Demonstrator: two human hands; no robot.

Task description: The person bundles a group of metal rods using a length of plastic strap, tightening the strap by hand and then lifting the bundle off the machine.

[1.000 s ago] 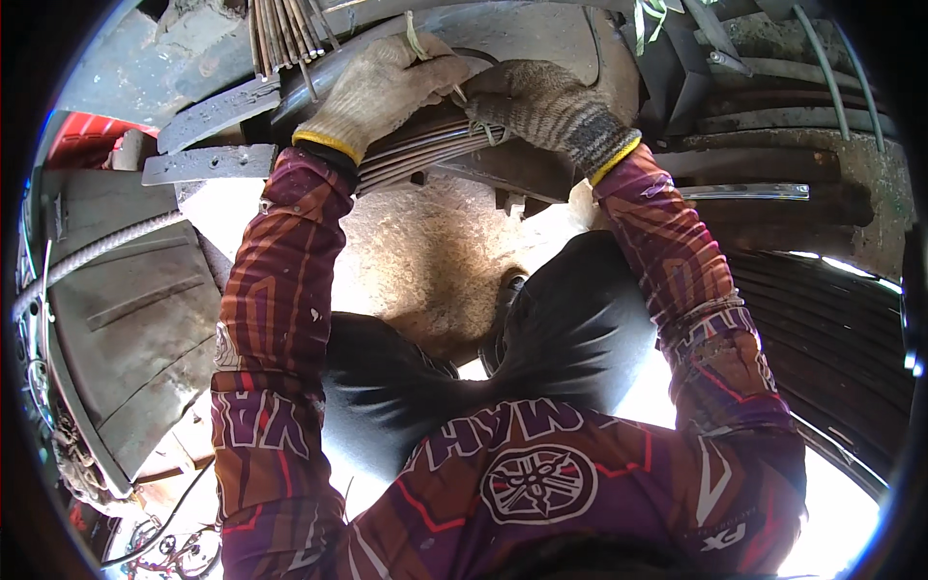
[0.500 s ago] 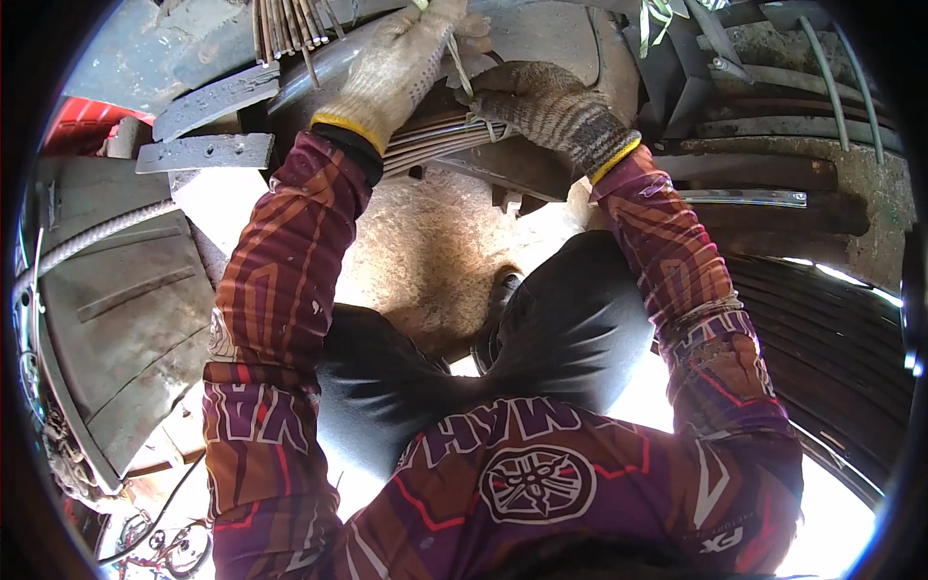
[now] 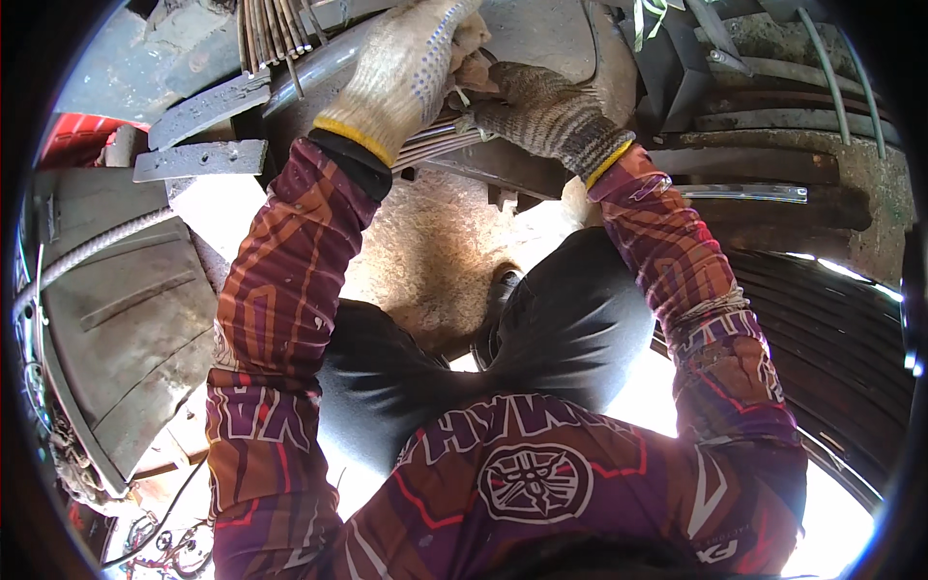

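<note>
A bundle of thin metal rods (image 3: 432,145) lies across in front of me, with a pale tie strip (image 3: 462,101) around its right end. My left hand (image 3: 411,72), in a whitish knitted glove with blue dots, is closed at the strip just above the bundle. My right hand (image 3: 546,116), in a grey-brown striped glove, is closed on the strip beside the rods. The fingertips of both hands meet, and partly hide the strip between them.
More rods (image 3: 271,34) stick out at the upper left, near two flat dark metal pieces (image 3: 200,160). A ribbed bar (image 3: 116,237) crosses a metal sheet (image 3: 135,309) on the left. Long dark bars (image 3: 822,329) lie to the right, below a shiny strip (image 3: 744,193).
My left hand has come down and right, from pulling the strip's upper end to meeting my right hand. The right hand has shifted only slightly.
</note>
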